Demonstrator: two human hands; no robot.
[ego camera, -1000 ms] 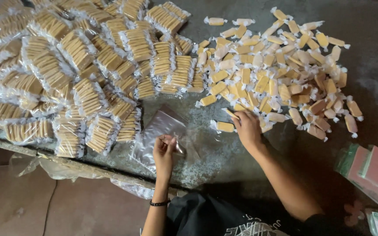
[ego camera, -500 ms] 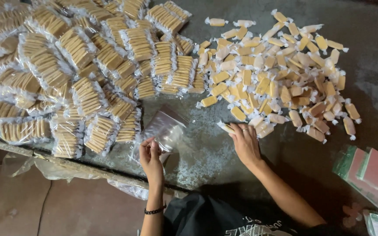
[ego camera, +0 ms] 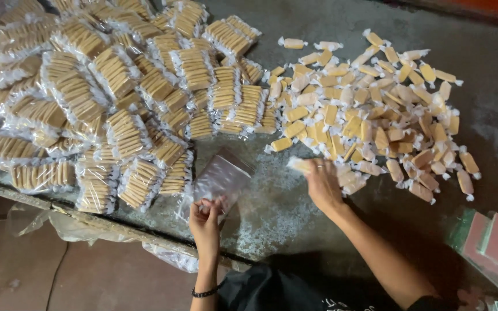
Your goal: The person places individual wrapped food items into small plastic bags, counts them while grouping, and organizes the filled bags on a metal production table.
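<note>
A rough, mottled grey worktop (ego camera: 295,230) fills the view, its near edge draped with loose clear plastic. Across its left half lies a heap of filled packets (ego camera: 105,98), each a clear crinkly bag stuffed with rows of pale tan sweets, piled over one another. To the right spreads a loose pile of wrapped sweets (ego camera: 376,115), small oblong blocks in tan and cream with twisted white paper ends, lying at all angles and touching one another. At the far right edge sit flat pink and green boxes (ego camera: 491,242). Between the two piles, near the front edge, the left hand (ego camera: 206,222) pinches the lower edge of an empty clear bag (ego camera: 221,177), its fingers closed on the film so the bag stands up slightly open. That bag looks very light, limp and slippery, best held by its rim with a firm pinch. The right hand (ego camera: 323,184) rests at the near edge of the loose pile, its fingers curled over a few sweets (ego camera: 301,165); these seem light and firm enough to gather several at once, though their smooth wrappers could slide.
</note>
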